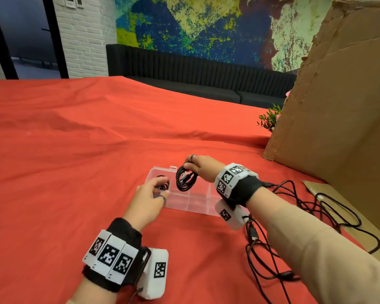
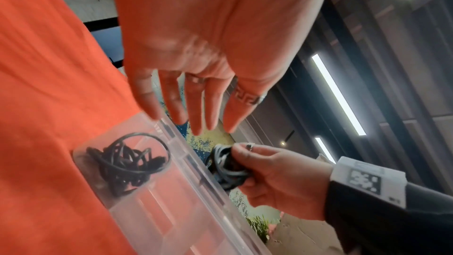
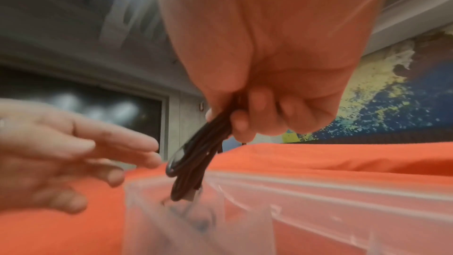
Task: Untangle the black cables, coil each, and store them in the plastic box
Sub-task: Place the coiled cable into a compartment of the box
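My right hand [image 1: 196, 165] pinches a coiled black cable [image 1: 185, 179] by its top, and the coil hangs above the clear plastic box [image 1: 193, 202]. In the right wrist view the coiled cable [image 3: 196, 162] dangles just over the box rim [image 3: 294, 181]. Another coiled black cable [image 2: 127, 164] lies in the box's left end compartment. My left hand [image 1: 149, 198] hovers over that end with its fingers [image 2: 186, 104] straight and holding nothing. In the left wrist view my right hand [image 2: 277, 174] grips its coil [image 2: 225, 166].
A tangle of loose black cables [image 1: 294, 227] lies on the red cloth [image 1: 75, 150] to the right of the box, under my right forearm. A large cardboard sheet [image 1: 338, 106] stands at the right, with a small green plant [image 1: 269, 118] beside it.
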Demonstrator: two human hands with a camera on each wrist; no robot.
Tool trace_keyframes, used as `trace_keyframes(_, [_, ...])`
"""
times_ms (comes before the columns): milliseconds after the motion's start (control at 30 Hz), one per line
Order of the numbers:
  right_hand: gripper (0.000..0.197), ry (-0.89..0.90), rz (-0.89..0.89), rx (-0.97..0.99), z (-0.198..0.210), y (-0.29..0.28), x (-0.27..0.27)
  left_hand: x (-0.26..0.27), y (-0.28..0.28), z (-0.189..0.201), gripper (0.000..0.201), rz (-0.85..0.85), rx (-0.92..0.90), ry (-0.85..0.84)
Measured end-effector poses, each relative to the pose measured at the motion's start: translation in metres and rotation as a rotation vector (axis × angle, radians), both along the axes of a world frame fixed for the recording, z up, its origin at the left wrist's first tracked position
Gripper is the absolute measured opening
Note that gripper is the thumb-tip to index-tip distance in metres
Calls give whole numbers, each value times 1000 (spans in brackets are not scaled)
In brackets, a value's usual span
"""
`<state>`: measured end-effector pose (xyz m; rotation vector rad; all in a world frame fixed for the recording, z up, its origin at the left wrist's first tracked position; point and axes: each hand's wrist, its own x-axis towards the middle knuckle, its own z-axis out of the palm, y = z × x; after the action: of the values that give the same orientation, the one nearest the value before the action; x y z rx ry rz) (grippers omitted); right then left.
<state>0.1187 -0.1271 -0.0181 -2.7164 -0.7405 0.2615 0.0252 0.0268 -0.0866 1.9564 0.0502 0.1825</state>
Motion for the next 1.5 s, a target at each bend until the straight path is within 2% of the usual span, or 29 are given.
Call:
trace_keyframes(100, [31, 53, 16, -150, -10, 14, 3, 2, 3, -4, 38, -56, 8, 75])
trace_keyframes(267, [32, 149, 72, -284, -22, 29, 1, 2, 7, -5, 37, -29, -73, 26])
trace_keyframes(467, [33, 101, 103, -392, -23, 32, -8, 1, 8, -5, 38, 1, -170, 23])
trace_keyframes(567, [36, 83, 84, -413, -32, 34, -12, 0, 7, -4, 31, 8, -180, 24])
trace_keyframes(767, [30, 19, -12, -335, -42, 34, -17, 2, 9, -6, 41, 22, -167, 17])
trace_keyframes(967, [36, -82, -113, -264, -42, 29, -18, -1, 9, -3, 39, 20, -173, 15])
trace_keyframes(1100, [22, -140, -144, -206, -43, 29, -18, -2, 8, -2, 39, 25, -170, 12])
trace_keyframes(1267, [24, -216, -61, -390, -40, 32, -20, -2, 8, -2, 39, 23, -168, 10])
trace_keyframes(1367, [29, -171, -6, -524, -39, 33, -19, -2, 8, -2, 39, 25, -169, 10])
trace_keyframes(1500, [27, -92, 16, -483, -35, 33, -19, -2, 9, -2, 37, 22, -180, 17])
